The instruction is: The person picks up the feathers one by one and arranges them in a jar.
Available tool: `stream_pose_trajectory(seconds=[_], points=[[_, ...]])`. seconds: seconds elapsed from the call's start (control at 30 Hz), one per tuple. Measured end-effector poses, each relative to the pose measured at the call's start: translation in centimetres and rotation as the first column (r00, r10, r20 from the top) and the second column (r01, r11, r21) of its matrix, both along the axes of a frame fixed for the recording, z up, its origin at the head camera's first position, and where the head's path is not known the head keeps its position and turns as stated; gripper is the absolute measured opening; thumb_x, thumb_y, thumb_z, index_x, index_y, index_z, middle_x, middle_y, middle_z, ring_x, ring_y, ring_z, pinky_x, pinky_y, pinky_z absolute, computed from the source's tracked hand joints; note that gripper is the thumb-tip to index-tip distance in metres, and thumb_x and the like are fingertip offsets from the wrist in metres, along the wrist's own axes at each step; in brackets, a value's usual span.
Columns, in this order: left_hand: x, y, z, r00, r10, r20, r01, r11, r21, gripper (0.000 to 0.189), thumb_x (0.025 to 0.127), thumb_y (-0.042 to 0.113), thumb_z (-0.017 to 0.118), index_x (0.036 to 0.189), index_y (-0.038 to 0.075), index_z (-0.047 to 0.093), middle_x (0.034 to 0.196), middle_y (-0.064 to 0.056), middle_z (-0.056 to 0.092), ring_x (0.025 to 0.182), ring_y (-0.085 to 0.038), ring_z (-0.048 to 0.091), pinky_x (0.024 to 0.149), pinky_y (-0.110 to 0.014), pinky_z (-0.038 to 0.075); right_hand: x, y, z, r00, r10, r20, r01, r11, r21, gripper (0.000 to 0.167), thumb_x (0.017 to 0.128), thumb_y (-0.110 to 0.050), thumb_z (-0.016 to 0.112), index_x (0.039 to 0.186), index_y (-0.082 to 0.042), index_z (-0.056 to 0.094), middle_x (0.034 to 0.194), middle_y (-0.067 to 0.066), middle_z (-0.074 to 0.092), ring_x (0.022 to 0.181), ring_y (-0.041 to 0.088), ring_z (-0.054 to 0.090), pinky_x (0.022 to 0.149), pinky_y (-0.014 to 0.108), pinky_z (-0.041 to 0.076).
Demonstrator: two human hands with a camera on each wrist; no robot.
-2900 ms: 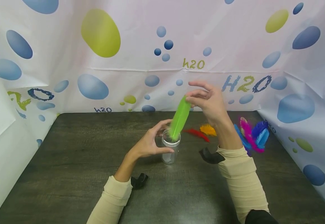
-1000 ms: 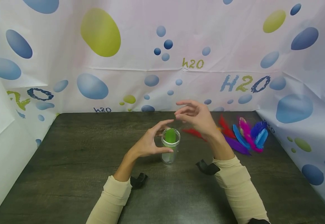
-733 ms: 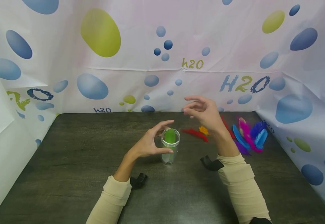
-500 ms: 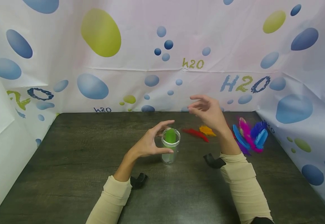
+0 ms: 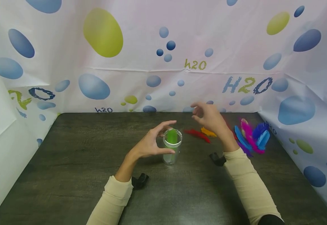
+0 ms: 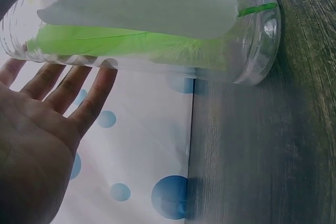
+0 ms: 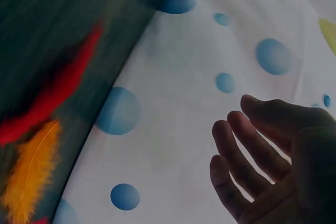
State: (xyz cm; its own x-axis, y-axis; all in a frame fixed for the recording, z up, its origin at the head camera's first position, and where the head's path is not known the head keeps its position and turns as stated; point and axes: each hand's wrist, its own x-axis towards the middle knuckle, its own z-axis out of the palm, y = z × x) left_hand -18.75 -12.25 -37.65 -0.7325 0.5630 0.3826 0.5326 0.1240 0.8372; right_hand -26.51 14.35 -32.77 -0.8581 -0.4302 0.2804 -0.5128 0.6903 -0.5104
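A clear jar stands upright near the middle of the table, with a green feather inside it. My left hand holds the jar near its mouth, thumb on the near side and fingers behind. The left wrist view shows the fingertips against the jar wall and a pale label on its side. Raised to the right of the jar, my right hand has loosely bent fingers and holds nothing. Beneath it lie a red feather and an orange feather, also seen in the right wrist view.
More feathers lie farther right: a magenta one, blue ones and a purple one, with another red one partly behind the right wrist. A bubble-printed sheet hangs behind the dark table and along both sides.
The green feather, earlier pinched in my right hand above the jar, is now inside it. My right hand has let go and moved right, then dipped slightly. My left hand has stayed at the jar.
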Motion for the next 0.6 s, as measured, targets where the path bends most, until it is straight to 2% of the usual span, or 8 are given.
stream_pose_trajectory(seconds=[0.13, 0.33, 0.6], points=[[0.0, 0.0, 0.0, 1.000, -0.007, 0.001, 0.007, 1.000, 0.007, 0.099, 0.074, -0.001, 0.092, 0.156, 0.004, 0.038, 0.137, -0.016, 0.060, 0.122, -0.027, 0.061, 0.104, -0.044, 0.052, -0.8, -0.2, -0.4, 1.000, 0.025, 0.020, -0.027, 0.987, 0.160, 0.039, 0.090, -0.002, 0.078, 0.127, 0.003, 0.066, 0.103, 0.017, 0.074, 0.094, 0.034, 0.072, 0.088, 0.050, 0.058], [-0.1, 0.0, 0.0, 1.000, -0.017, -0.004, 0.017, 1.000, 0.011, 0.099, 0.074, -0.001, 0.092, 0.156, 0.004, 0.038, 0.136, -0.017, 0.060, 0.123, -0.027, 0.062, 0.105, -0.043, 0.052, -1.5, -0.5, -1.6, 0.998, 0.039, 0.051, -0.051, 0.962, 0.269, 0.040, 0.090, -0.002, 0.077, 0.128, 0.003, 0.066, 0.106, 0.017, 0.074, 0.099, 0.034, 0.070, 0.088, 0.051, 0.058], [-0.2, -0.1, -0.1, 1.000, -0.006, -0.006, 0.006, 1.000, -0.007, 0.099, 0.074, 0.000, 0.092, 0.157, 0.005, 0.038, 0.133, -0.015, 0.062, 0.122, -0.026, 0.062, 0.103, -0.043, 0.053, -2.0, -0.7, -3.1, 0.996, 0.031, 0.080, -0.062, 0.902, 0.426, 0.040, 0.088, -0.009, 0.081, 0.125, 0.001, 0.068, 0.103, 0.012, 0.072, 0.096, 0.031, 0.069, 0.081, 0.050, 0.059]])
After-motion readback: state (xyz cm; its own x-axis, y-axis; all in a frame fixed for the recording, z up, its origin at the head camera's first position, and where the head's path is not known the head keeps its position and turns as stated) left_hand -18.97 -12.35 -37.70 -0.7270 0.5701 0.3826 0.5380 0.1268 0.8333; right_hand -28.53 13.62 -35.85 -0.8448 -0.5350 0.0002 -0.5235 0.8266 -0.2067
